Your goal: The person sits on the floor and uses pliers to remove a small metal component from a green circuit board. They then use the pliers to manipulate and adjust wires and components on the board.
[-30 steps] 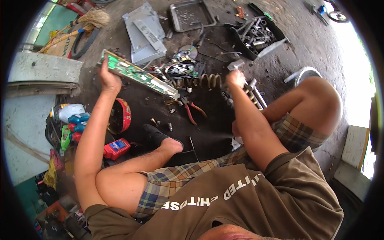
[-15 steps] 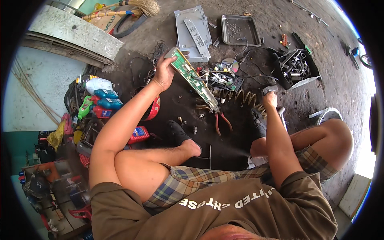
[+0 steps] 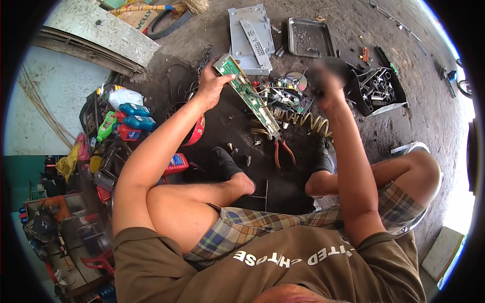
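My left hand grips the upper end of a long green circuit board on a pale metal strip, thumb across its face. The board slants down to the right, its lower end close to red-handled pliers on the ground. My right hand is raised between the coiled hose and a black box of tools. Motion smears its fingers, and a dark blurred shape surrounds them; what it holds cannot be made out. Beyond the board lies a pile of opened electronic parts with a disc.
A grey metal casing and a metal tray lie at the back. The black box holds wrenches. A yellowish coiled hose runs by my right foot. Several bottles stand at left; small parts lie between my feet.
My right hand has lifted away from beside the hose, moving up and slightly left, and is now blurred. My left hand still holds the circuit board, and the view has shifted slightly.
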`<state>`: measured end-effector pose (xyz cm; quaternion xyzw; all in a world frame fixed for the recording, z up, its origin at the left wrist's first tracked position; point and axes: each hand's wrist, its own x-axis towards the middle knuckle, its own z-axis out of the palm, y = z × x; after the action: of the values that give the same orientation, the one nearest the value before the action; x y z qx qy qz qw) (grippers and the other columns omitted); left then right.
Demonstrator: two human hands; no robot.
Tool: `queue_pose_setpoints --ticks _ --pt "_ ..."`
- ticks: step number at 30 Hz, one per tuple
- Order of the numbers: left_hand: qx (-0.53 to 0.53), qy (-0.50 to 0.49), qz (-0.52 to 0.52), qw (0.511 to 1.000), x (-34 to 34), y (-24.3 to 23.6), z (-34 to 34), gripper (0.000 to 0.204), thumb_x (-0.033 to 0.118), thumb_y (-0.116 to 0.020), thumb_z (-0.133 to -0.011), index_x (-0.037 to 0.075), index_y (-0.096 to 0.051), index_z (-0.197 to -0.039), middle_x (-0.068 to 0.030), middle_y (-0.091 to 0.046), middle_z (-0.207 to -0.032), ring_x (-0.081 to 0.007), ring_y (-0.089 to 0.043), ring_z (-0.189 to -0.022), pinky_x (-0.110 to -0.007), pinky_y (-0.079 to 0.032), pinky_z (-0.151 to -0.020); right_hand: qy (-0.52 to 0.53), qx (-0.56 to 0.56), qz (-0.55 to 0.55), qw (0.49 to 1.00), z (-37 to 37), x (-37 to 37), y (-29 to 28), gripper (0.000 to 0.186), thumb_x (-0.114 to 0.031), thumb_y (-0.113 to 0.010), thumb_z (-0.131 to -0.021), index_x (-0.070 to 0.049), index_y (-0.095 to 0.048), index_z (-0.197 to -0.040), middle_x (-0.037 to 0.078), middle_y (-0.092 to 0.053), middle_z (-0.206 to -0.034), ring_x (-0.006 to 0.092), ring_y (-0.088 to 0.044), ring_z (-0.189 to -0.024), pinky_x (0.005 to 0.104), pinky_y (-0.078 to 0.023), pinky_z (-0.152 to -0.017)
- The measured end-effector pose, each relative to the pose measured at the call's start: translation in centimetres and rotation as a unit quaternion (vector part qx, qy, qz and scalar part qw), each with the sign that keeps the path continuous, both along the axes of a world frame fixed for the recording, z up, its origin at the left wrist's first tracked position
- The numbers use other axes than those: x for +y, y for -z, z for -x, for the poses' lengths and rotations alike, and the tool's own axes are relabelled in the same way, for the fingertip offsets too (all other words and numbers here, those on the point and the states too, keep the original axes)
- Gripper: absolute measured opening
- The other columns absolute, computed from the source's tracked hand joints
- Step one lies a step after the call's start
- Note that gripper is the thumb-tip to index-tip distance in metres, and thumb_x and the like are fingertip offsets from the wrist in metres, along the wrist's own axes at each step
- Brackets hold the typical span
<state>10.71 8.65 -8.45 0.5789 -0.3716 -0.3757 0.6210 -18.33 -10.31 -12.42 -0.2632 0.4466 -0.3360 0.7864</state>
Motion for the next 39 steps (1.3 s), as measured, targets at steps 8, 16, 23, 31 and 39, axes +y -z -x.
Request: queue_pose_setpoints --ticks 8,16,23,31,39 --pt "0.012 0.049 -0.076 0.996 -0.3 0.7 0.8 0.038 0.001 -0.066 -0.087 0.003 -0.064 -0.125 -0.0101 -0.076 -0.114 -0.0200 -0.073 -0.106 -0.033 -0.058 -0.088 -0.195 0.117 0.049 0.973 -2.8 11.9 -8.3 0.043 -0.040 -0.062 -0.106 0.000 -0.073 -0.117 0.006 -0.061 -0.077 0.0182 -0.054 -0.059 0.0364 -0.045 -0.054" --pt "0.083 0.054 -0.114 0.989 0.5 -0.3 1.9 0.035 -0.004 -0.065 -0.084 0.002 -0.069 -0.117 -0.0106 -0.076 -0.115 -0.0218 -0.074 -0.103 -0.040 -0.059 -0.095 -0.275 0.116 0.176 0.938 -3.1 15.7 -0.6 0.035 -0.021 -0.070 -0.099 0.004 -0.072 -0.123 0.015 -0.071 -0.082 0.0256 -0.067 -0.071 0.0400 -0.054 -0.068" --pt "0.023 0.047 -0.116 0.992 1.2 0.7 1.5 0.044 -0.012 -0.076 -0.079 0.003 -0.068 -0.120 -0.0124 -0.076 -0.119 -0.0226 -0.073 -0.110 -0.038 -0.056 -0.103 -0.289 0.201 0.333 0.875 -5.1 16.4 -3.0 0.037 -0.024 -0.064 -0.102 0.006 -0.071 -0.121 0.035 -0.071 -0.095 0.0504 -0.071 -0.101 0.0516 -0.053 -0.089" --pt "-0.028 0.034 -0.139 0.989 0.4 -0.6 3.5 0.038 -0.012 -0.077 -0.081 0.001 -0.070 -0.116 -0.0108 -0.078 -0.113 -0.0197 -0.075 -0.105 -0.035 -0.058 -0.099 -0.138 0.198 0.384 0.891 -5.3 16.4 -2.3 0.031 -0.019 -0.060 -0.102 0.007 -0.070 -0.116 0.035 -0.070 -0.089 0.0525 -0.069 -0.094 0.0544 -0.052 -0.085" --pt "-0.055 0.038 -0.143 0.987 0.1 -1.1 4.4 0.037 -0.012 -0.075 -0.083 0.000 -0.071 -0.118 -0.0132 -0.078 -0.116 -0.0189 -0.075 -0.106 -0.034 -0.059 -0.096 -0.196 0.218 0.352 0.889 -4.4 15.3 -3.0 0.036 -0.017 -0.059 -0.100 0.007 -0.070 -0.124 0.031 -0.069 -0.084 0.0367 -0.073 -0.081 0.0456 -0.054 -0.081"
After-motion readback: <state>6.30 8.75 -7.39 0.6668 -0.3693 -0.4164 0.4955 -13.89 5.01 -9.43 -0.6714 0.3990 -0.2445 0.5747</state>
